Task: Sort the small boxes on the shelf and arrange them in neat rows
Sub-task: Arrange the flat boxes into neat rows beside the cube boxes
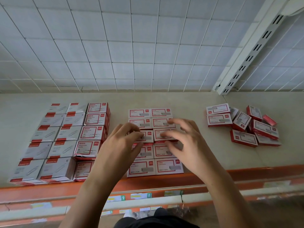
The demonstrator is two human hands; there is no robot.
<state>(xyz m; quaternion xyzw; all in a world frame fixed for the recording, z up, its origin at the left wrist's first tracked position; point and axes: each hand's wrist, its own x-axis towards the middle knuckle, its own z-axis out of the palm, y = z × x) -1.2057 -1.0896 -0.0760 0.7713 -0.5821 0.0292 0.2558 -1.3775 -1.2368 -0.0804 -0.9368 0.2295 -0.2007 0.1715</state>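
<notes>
As left hand (118, 143) pinches left box (148, 137), right hand (189, 142) pinching right box (157, 136), loose pile (256, 127) aside.

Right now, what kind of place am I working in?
Most likely a stationery shop's display shelf. Rows of staple boxes and paper clip boxes sit on a shelf whose orange front edge carries what look like price labels. A slotted shelving upright stands at the back right.

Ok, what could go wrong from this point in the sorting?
1. The right hand holds a box raised above the grid; setting it down crooked could nudge neighbouring rows.
2. The front row sits at the shelf edge, between both forearms; a brush might push it off.
3. The loose pile lies jumbled; a careless grab could scatter it.
</notes>
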